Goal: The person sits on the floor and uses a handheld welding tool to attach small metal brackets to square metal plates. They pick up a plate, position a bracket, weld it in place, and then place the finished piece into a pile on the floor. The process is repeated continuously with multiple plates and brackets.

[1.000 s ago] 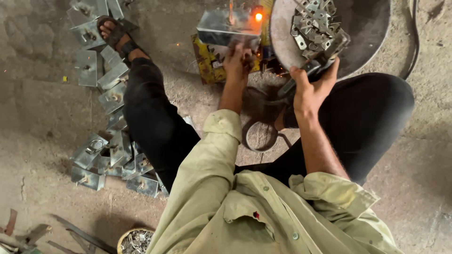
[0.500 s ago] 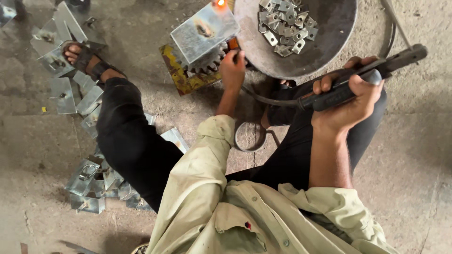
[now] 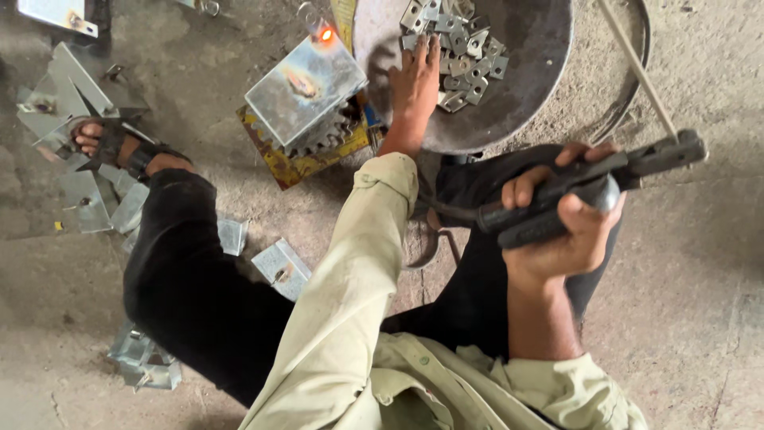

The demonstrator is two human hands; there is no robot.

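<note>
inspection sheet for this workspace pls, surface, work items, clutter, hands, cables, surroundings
surface: dusty concrete floor, person seated on it
job's things: round metal pan of small metal pieces; metal plate with a glowing spot, resting on a gear
clutter: metal brackets scattered at left
grippers: left hand in the pan on the pieces; right hand grips an electrode holder with rod
cables: dark cable running from the holder
surroundings: sandalled foot among the brackets
</note>
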